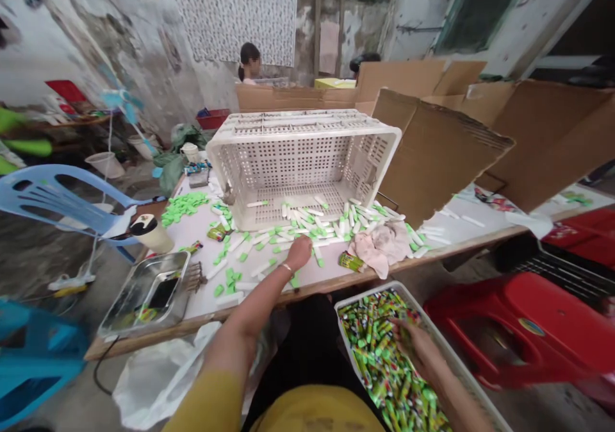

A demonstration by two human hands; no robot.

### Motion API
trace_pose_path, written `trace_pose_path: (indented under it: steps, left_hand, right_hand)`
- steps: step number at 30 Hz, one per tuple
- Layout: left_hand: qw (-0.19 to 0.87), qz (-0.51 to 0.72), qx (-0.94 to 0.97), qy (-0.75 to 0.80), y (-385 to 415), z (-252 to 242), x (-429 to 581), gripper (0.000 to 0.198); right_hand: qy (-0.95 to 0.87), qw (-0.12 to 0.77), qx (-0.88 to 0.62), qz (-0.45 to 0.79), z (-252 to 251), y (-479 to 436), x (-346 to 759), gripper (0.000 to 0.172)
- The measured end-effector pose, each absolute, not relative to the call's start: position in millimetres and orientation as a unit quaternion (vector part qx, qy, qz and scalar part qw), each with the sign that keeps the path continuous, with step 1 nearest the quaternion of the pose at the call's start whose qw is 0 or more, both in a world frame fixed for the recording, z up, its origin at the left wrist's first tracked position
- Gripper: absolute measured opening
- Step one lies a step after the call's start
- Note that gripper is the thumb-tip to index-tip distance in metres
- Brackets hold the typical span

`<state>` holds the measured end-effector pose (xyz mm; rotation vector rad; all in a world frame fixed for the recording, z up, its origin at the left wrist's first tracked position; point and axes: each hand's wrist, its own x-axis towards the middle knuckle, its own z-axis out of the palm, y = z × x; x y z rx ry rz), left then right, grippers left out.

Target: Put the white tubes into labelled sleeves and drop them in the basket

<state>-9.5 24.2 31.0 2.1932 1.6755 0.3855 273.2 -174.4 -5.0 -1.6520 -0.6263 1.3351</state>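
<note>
My left hand (300, 252) reaches to the table among white plastic tubes with light green caps (342, 227). Its fingers are curled together; whatever they grip is hidden beneath them. Down at the right, my right hand (417, 345) is over a white bin (353, 353) full of colourfully wrapped green tubes (379, 336). Its fingers look apart and slightly bent, somewhat blurred against the wrapped tubes. Behind my left hand a white perforated plastic crate (298, 156) lies on its side, capped tubes spilling from its opening. Loose green caps (185, 207) form a heap on the left.
A pink cloth (382, 246) lies at the table's front edge beside a printed wrapper bundle (352, 262). Left are a metal tray (127, 297) holding a phone, and a blue chair (62, 188). Cardboard sheets (432, 156) stand behind. A red stool (528, 329) is right. Another person sits beyond.
</note>
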Motion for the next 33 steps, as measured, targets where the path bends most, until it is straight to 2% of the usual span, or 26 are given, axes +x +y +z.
trace_pose_path:
  steps: [3, 5, 9, 14, 16, 19, 22, 28, 33]
  left_hand:
    - [0.168, 0.101, 0.802, 0.565, 34.3, 24.7, 17.3, 0.016]
    - [0.158, 0.082, 0.806, 0.564, 35.7, 20.9, 27.2, 0.021]
    - [0.142, 0.066, 0.801, 0.578, 33.8, 22.9, 26.3, 0.028]
    - [0.145, 0.092, 0.784, 0.596, 14.8, 44.8, 14.8, 0.028]
    - [0.221, 0.172, 0.761, 0.585, -1.8, 55.8, 13.7, 0.023]
    - [0.427, 0.310, 0.689, 0.496, -32.2, 69.2, 16.9, 0.017]
    - [0.552, 0.335, 0.627, 0.437, -58.0, 76.0, 22.8, 0.024]
    - [0.598, 0.355, 0.555, 0.456, -80.9, 83.2, 32.1, 0.023]
    - [0.598, 0.368, 0.546, 0.458, -94.4, 96.8, 40.0, 0.022]
  right_hand:
    - [-0.224, 0.472, -0.581, 0.624, 23.8, -159.2, 230.5, 0.020]
    - [-0.237, 0.481, -0.544, 0.645, 41.1, -152.1, 209.9, 0.025]
    - [-0.245, 0.488, -0.530, 0.649, 59.8, -143.1, 191.9, 0.032]
    - [-0.235, 0.504, -0.559, 0.615, 59.3, -131.1, 187.7, 0.028]
    - [-0.235, 0.504, -0.564, 0.611, 58.2, -126.4, 184.1, 0.029]
    - [-0.258, 0.504, -0.550, 0.613, 58.7, -122.0, 176.0, 0.033]
    - [-0.296, 0.498, -0.532, 0.617, 60.9, -121.7, 169.6, 0.033]
    - [-0.382, 0.446, -0.511, 0.627, 73.0, -127.2, 175.3, 0.035]
    - [-0.422, 0.491, -0.467, 0.602, 86.5, -130.2, 181.5, 0.035]
